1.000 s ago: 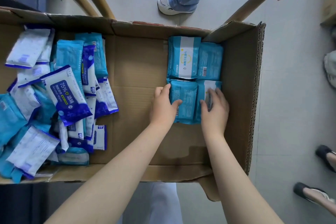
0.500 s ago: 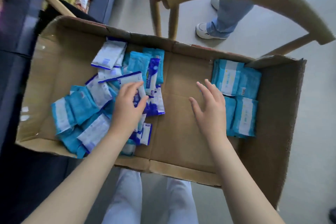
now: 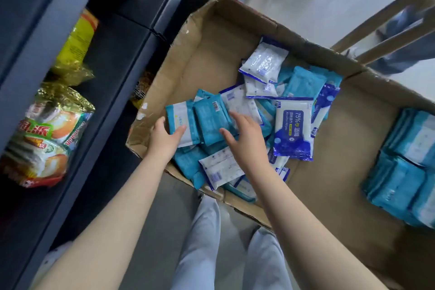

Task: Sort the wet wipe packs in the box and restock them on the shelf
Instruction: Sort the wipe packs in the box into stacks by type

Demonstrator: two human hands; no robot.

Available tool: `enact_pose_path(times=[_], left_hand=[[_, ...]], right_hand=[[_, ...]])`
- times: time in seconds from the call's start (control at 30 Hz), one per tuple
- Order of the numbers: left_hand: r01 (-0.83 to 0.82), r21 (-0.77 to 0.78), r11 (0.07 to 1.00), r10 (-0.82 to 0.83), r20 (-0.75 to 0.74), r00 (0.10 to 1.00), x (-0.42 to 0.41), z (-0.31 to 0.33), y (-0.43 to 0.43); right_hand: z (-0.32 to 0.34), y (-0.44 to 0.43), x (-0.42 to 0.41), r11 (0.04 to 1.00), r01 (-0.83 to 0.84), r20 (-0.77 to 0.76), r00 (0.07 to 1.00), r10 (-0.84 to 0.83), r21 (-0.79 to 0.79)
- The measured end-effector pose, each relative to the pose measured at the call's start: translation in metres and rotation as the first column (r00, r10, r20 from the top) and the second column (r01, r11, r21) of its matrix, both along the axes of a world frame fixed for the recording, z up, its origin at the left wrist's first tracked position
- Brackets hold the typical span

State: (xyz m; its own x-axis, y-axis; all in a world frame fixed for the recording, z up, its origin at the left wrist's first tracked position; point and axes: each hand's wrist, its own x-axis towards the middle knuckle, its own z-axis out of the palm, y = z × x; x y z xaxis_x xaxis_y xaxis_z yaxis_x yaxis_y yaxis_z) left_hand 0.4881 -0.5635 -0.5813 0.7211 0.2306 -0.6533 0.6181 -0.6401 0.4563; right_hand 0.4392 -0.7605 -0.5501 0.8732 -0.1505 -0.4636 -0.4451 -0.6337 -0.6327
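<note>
At the far left a dark shelf (image 3: 113, 59) is seen, on which snack bags (image 3: 47, 134) are stacked. Just beside it a cardboard box (image 3: 211, 37) is set, its open top facing the camera. At the box's near left corner the left hand (image 3: 163, 140) is found. A teal pack with a white label (image 3: 182, 115) is gripped by it, the thumb laid on the face and the fingers curled at the left edge. Touching that pack on its right, a teal pack with a barcode (image 3: 210, 120) lies tilted on the loose pile of wet wipe packs (image 3: 259, 92). The right hand (image 3: 247, 142) is held over this pile, just right of the barcode pack, with fingers spread and relaxed and nothing grasped. Whether the packs are touched by it cannot be told. Further right, a blue-and-white alcohol wipes pack (image 3: 294, 132) marked 75% rests on the pile's edge. Well apart, at the box's right end, teal packs are gathered in a neat stack (image 3: 400, 181), with bare cardboard between the two groups.
</note>
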Motion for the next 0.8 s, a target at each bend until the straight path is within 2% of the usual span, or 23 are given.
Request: enact_pose_path(times=[0.2,0.4,0.5,0.63,0.73,0.8], left_hand=[[-0.118,-0.149,0.982,0.113,-0.044,0.993,-0.004,-0.032,0.001],[-0.189,-0.169,0.967,0.187,-0.027,0.982,-0.003,-0.032,0.014],[-0.196,-0.16,0.968,0.198,0.0,0.98,-0.008,-0.024,0.018],[-0.293,-0.241,0.925,0.302,0.002,0.953,-0.018,-0.004,0.01],[-0.371,-0.343,0.863,0.404,0.027,0.914,-0.03,0.018,-0.007],[-0.378,-0.422,0.824,0.434,0.041,0.9,-0.04,0.035,-0.023]], right_hand=[[-0.026,0.028,0.031,0.959,0.017,-0.113,0.992,-0.051,-0.282],[-0.027,0.037,0.046,0.941,0.072,-0.224,0.963,-0.152,-0.332],[-0.028,0.031,0.04,0.961,0.2,-0.256,0.935,-0.244,-0.189],[-0.017,0.021,0.026,0.939,0.339,-0.17,0.93,-0.325,0.061],[0.003,0.01,0.005,0.848,0.489,-0.068,0.871,-0.486,0.202],[0.019,-0.006,-0.015,0.739,0.595,-0.06,0.79,-0.61,0.317]])
